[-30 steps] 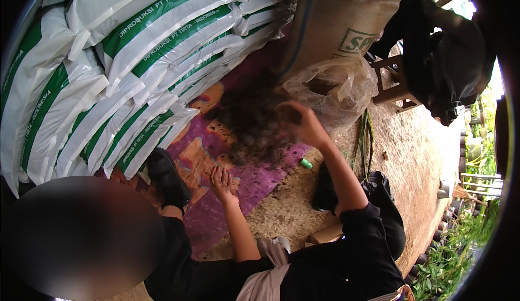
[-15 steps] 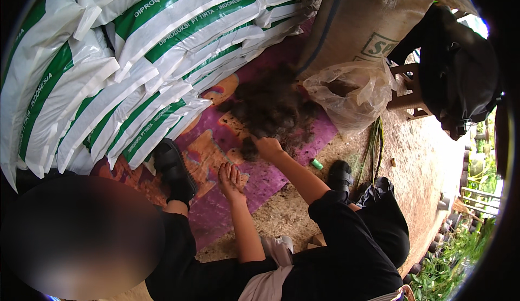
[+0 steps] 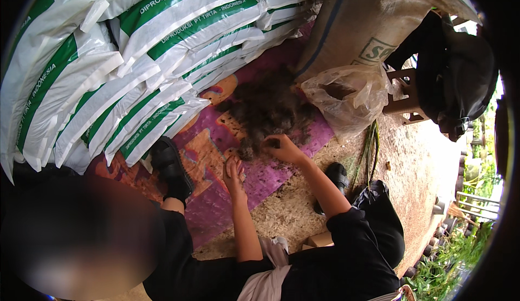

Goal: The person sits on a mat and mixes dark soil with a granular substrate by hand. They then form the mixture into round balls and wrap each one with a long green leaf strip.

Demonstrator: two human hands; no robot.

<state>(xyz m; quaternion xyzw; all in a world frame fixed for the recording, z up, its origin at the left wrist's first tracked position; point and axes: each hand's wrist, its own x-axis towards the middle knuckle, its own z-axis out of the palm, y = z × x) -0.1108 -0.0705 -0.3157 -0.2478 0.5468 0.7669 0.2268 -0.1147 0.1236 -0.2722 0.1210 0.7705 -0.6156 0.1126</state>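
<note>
A heap of dark, fibrous soil lies on a purple and orange patterned sheet. At the heap's near edge is my right hand, its fingers bent together toward the loose soil; whatever they hold is hidden. My left hand rests low over the sheet, left of the right hand. Its palm is partly turned up, the fingers loosely bent and smudged with soil, and nothing shows in it. Between the two hands sits a small dark clump of soil.
White and green plastic sacks are stacked at the left. A large tan woven sack stands behind a clear plastic bag. A black bag hangs at a brown plastic stool. My sandalled feet flank the sheet.
My right hand has shifted right and its fingers have curled. The left hand has moved slightly right, its fingers more bent. A small green object by the right forearm is now out of sight.
</note>
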